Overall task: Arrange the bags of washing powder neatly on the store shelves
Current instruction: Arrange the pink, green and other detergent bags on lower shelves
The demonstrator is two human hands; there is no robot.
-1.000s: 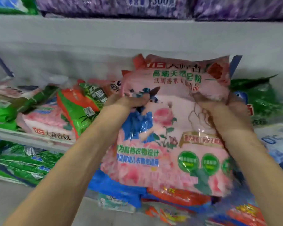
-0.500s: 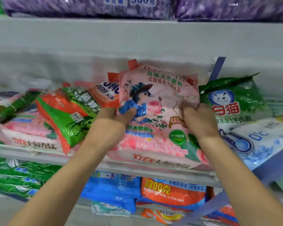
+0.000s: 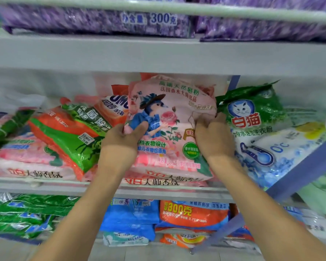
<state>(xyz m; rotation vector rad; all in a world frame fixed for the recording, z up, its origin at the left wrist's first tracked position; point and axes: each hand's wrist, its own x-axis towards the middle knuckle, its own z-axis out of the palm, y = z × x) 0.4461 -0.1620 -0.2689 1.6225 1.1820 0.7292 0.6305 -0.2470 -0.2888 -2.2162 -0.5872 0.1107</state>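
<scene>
Both your arms reach up and forward from the bottom corners of the view, bare forearms converging toward the middle. Your left hand (image 3: 120,137) grips the left edge of the pink bag (image 3: 169,110), thumb laid across its front, fingers hidden behind it. Your right hand (image 3: 213,138) clutches the bag's right side, its back toward you, fingers curled into the crumpled film. The hands sit level with each other, apart.

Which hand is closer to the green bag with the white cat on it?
The right hand. It grips the right edge of the pink bag, just beside the green cat bag. The left hand grips the pink bag's left edge, on the far side.
</scene>
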